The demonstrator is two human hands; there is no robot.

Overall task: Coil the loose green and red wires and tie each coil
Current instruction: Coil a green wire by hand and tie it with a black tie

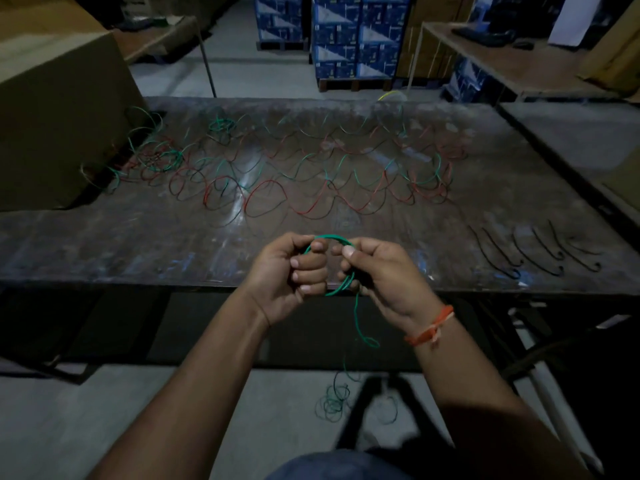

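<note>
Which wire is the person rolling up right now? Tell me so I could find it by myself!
Look at the near edge of the big dark table, in the middle, where the left hand and right hand meet. The green coil loops between them, its loose tail dangling to the floor. Every other wire lies flat on the table; only this one is held.

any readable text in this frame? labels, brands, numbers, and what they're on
None can be read.
Stacked blue boxes beyond the table: blue and white printing, too small and blurred to read.
Big cardboard carton at the table's left end: no print visible on the faces shown.
Green wire coil in the left hand and right hand: no marking visible.
</note>
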